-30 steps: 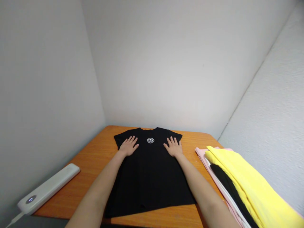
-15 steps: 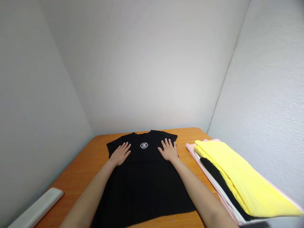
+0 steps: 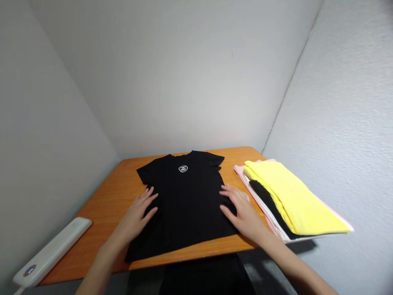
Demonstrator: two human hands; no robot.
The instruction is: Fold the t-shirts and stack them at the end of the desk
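Observation:
A black T-shirt (image 3: 187, 200) with a round white chest print lies spread front up, its neck toward the far wall and its hem near the table's front edge. Along its left side edge is my left hand (image 3: 136, 215), fingers apart, the fingertips over the cloth. My right hand (image 3: 241, 209) is at the opposite side edge, thumb and fingers spread, with the tips at the fabric. Neither hand grips anything. Whether the fingertips press on the shirt or hover just above it, I cannot tell.
On the right of the wooden table (image 3: 107, 196) lies a stack of folded clothes, a yellow one (image 3: 294, 196) on top of black, white and pink ones. A long white device with a round button (image 3: 55, 250) and a cord lies at the left edge. Walls enclose the table.
Both hands have slid from the shirt's chest down to its side edges, nearer to me. My view has tilted lower, so the table's front edge now shows.

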